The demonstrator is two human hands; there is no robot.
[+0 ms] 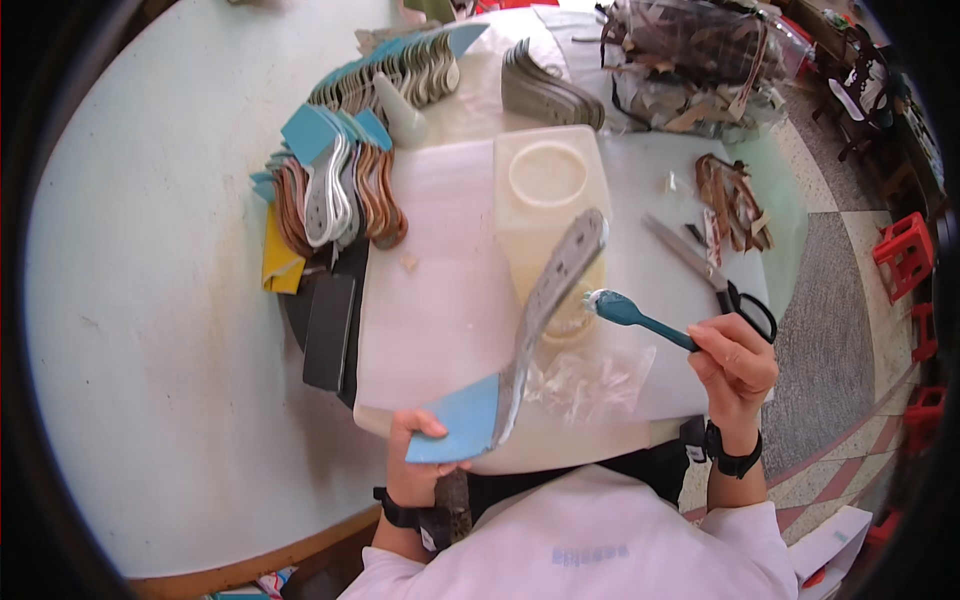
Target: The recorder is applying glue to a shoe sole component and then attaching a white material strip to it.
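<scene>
My left hand (422,440) grips the light blue sheet (460,420) at the lower end of a curved grey strip that looks like a shoe part (548,290), small dark holes along its upper end. Its far end stands up toward the middle. In my right hand (735,362), thumb and fingers pinch the handle of a teal toothbrush (625,310). White stuff coats the toothbrush head, which points at the strip, close beside its edge; whether they touch I cannot tell. Behind the strip lies a pale plastic container (550,175) with round shapes, partly hidden.
Stacked curved strips (330,185) with blue ends lie at the left, more grey ones (545,90) behind. Right of the container are black-handled scissors (700,260) and brown scraps (735,200). Clear plastic film (590,385) lies near me, a dark block (328,330) left.
</scene>
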